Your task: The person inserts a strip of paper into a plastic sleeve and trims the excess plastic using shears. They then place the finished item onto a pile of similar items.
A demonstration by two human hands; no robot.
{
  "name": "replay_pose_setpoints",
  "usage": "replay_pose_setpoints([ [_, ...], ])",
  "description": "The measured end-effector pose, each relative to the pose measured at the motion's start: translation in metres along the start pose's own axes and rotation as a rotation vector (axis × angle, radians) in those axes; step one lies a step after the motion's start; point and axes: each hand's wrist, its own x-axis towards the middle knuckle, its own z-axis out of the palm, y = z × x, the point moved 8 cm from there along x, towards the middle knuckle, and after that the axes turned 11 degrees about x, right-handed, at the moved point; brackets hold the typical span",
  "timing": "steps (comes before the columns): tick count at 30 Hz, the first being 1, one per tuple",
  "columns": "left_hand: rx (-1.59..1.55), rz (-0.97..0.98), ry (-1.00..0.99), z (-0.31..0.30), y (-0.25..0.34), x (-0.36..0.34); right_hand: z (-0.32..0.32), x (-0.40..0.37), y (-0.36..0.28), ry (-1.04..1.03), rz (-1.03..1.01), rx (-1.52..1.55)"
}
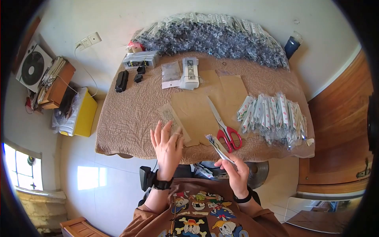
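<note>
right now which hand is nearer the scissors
Right. Your right hand, gripping a packet, is just your side of the scissors; your left hand is farther off, to their left.

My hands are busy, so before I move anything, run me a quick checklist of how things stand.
1. Right hand gripping the thin packet: ok.
2. Left hand holding the clear sleeve: cannot tell; fingers cover its near end.
3. Scissors set down: ok, out of both hands.
4. Cardboard free of tools: not ok, the scissors lie on it.
5. Thin packet's contents complete: cannot tell, too small.
</note>
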Motion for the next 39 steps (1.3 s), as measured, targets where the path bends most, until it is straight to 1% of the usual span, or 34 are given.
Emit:
replay_pose_setpoints([
  [1, 0.130, 0.034, -0.001, 0.002, -0.001, 0.000, 0.000, 0.000, 0.001, 0.003, -0.003, 0.000],
  [2, 0.260, 0.071, -0.001, 0.004, 0.002, 0.002, 0.002, 0.001, 0.007, 0.020, 0.030, 0.157],
  [3, 0.257, 0.079, -0.003, 0.002, 0.006, 0.002, 0.004, 0.002, 0.014, 0.039, 0.062, 0.316],
  [4, 0.117, 0.116, -0.049, 0.000, 0.016, -0.001, 0.006, 0.001, 0.019, 0.058, 0.097, 0.474],
  [5, -0.025, 0.149, -0.096, -0.004, 0.028, -0.007, 0.006, 0.001, 0.019, 0.066, 0.099, 0.473],
  [6, -0.167, 0.180, -0.143, -0.007, 0.038, -0.013, 0.005, 0.001, 0.024, 0.108, 0.159, 0.585],
  [7, -0.171, 0.179, -0.147, -0.010, 0.044, -0.020, 0.004, 0.002, 0.028, 0.146, 0.218, 0.696],
  [8, -0.246, 0.246, -0.224, -0.009, 0.055, -0.029, 0.004, 0.002, 0.032, 0.183, 0.277, 0.808],
  [9, -0.319, 0.313, -0.301, -0.007, 0.065, -0.039, 0.003, 0.003, 0.033, 0.183, 0.278, 0.809],
  [10, -0.317, 0.313, -0.302, -0.006, 0.068, -0.044, 0.001, 0.003, 0.033, 0.179, 0.275, 0.797],
  [13, -0.567, 0.239, -0.329, 0.001, 0.075, -0.057, -0.006, 0.003, 0.033, 0.177, 0.269, 0.769],
  [14, -0.568, 0.241, -0.332, 0.002, 0.077, -0.060, -0.005, 0.006, 0.025, 0.112, 0.189, 0.659],
  [16, -0.729, 0.090, -0.376, 0.009, 0.072, -0.063, -0.001, 0.009, 0.008, -0.019, 0.033, 0.438],
  [17, -0.806, 0.014, -0.396, 0.013, 0.068, -0.064, 0.000, 0.010, 0.008, -0.019, 0.032, 0.439],
  [18, -0.805, 0.016, -0.395, 0.015, 0.067, -0.064, 0.004, 0.011, 0.010, -0.025, 0.051, 0.397],
  [20, -0.699, 0.049, -0.368, 0.019, 0.063, -0.064, 0.009, 0.012, 0.013, -0.035, 0.090, 0.311],
  [22, -0.644, 0.063, -0.353, 0.019, 0.059, -0.062, 0.009, 0.010, 0.017, -0.020, 0.105, 0.346],
  [25, -0.521, 0.371, -0.254, 0.000, 0.072, -0.058, 0.006, 0.006, 0.024, 0.017, 0.149, 0.417],
  [26, -0.523, 0.368, -0.259, -0.001, 0.072, -0.058, 0.006, 0.003, 0.028, 0.041, 0.223, 0.525],
  [28, -0.530, 0.533, -0.296, -0.005, 0.083, -0.062, 0.007, -0.001, 0.033, 0.084, 0.364, 0.737],
  [29, -0.532, 0.614, -0.314, -0.007, 0.089, -0.065, 0.007, -0.001, 0.031, 0.085, 0.365, 0.737],
  [30, -0.533, 0.613, -0.314, -0.009, 0.092, -0.067, 0.002, 0.001, 0.024, 0.088, 0.275, 0.625],
  [32, -0.641, 0.290, -0.219, -0.012, 0.079, -0.062, -0.005, 0.005, 0.006, 0.094, 0.090, 0.401],
  [33, -0.688, 0.126, -0.174, -0.012, 0.071, -0.061, -0.006, 0.007, 0.001, 0.096, 0.090, 0.402],
  [34, -0.687, 0.126, -0.175, -0.009, 0.077, -0.063, -0.006, 0.010, -0.016, 0.041, -0.043, 0.229],
  [36, -1.477, -0.475, -0.412, 0.030, 0.071, -0.076, 0.002, 0.012, -0.046, -0.072, -0.307, -0.118],
  [37, -1.852, -0.805, -0.526, 0.046, 0.078, -0.089, 0.004, 0.015, -0.045, -0.074, -0.309, -0.117],
  [38, -1.852, -0.806, -0.524, 0.046, 0.075, -0.090, 0.013, 0.013, -0.052, -0.136, -0.440, -0.197],
  [39, -1.710, -0.746, -0.710, 0.050, 0.078, -0.095, 0.022, 0.009, -0.058, -0.199, -0.572, -0.279],
])
